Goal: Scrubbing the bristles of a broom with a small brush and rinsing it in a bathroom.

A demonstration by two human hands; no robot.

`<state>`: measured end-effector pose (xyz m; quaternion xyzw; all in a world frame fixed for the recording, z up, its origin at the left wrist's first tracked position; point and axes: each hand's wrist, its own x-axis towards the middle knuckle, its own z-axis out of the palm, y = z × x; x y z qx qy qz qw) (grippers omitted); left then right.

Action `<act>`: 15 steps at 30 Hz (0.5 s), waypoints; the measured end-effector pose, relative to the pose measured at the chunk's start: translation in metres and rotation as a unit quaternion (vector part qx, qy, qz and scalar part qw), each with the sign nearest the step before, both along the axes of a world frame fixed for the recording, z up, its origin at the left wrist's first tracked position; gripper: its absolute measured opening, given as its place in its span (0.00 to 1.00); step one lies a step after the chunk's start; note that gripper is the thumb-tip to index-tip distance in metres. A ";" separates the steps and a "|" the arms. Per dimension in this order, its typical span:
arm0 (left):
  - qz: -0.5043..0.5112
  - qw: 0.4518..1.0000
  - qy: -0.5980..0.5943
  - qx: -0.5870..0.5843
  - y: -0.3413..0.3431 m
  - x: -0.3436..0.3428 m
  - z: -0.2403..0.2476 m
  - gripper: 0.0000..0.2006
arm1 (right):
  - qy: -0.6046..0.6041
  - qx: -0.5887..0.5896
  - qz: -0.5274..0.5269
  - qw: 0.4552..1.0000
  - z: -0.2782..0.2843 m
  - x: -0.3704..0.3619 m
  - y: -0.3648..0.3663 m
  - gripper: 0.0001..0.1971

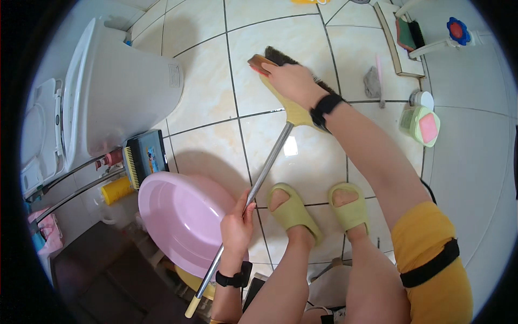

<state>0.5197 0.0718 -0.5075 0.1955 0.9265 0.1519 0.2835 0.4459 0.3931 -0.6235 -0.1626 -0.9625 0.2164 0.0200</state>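
Observation:
My left hand is wrapped round the silver handle of a broom, at the middle of the picture's lower half. The handle ends in a cream grip at the lower left. Its wide yellow head lies away from me, dark bristles along the far edge. My right hand reaches over this head, fingers closed on a small brown block with a red edge. The block presses against the head's left end. Whether it is a sponge or a brush, I cannot tell.
A pink basin stands left of my left hand. Behind it are a dustpan and a white toilet. At the right wall are a green tub with a pink sponge, a white jar and a grey-headed brush. My green slippers rest on wet-looking tiles.

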 end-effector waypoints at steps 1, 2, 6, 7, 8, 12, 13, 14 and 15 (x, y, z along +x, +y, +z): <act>0.007 1.000 0.001 0.004 0.000 0.000 -0.002 0.17 | 0.009 -0.059 -0.038 0.998 -0.003 0.011 0.000 0.17; 0.010 1.000 0.003 0.004 0.000 -0.003 -0.002 0.17 | 0.050 -0.059 -0.065 0.995 -0.014 0.034 -0.008 0.19; 0.026 0.997 -0.039 -0.066 -0.006 -0.009 0.012 0.17 | -0.040 -0.025 -0.071 0.996 0.011 0.150 -0.042 0.26; 0.023 0.996 -0.045 -0.076 -0.004 -0.009 0.011 0.18 | -0.045 -0.035 -0.072 0.996 0.011 0.180 -0.047 0.27; 0.023 0.996 -0.045 -0.078 -0.005 -0.008 0.007 0.18 | -0.070 -0.044 -0.074 0.994 0.017 0.191 -0.049 0.28; 0.008 0.998 -0.057 -0.032 -0.006 -0.006 0.002 0.19 | -0.032 0.020 -0.056 0.998 0.005 0.132 -0.040 0.29; 0.013 0.997 -0.066 -0.024 -0.001 -0.007 0.003 0.19 | 0.007 0.019 -0.057 0.998 0.001 0.097 -0.034 0.27; 0.004 0.998 -0.065 -0.022 0.003 -0.005 0.003 0.19 | 0.046 0.021 -0.059 0.997 -0.002 0.062 -0.024 0.25; 0.014 0.997 -0.065 -0.026 0.004 -0.002 0.001 0.19 | 0.058 0.015 -0.052 0.997 -0.007 0.030 -0.014 0.22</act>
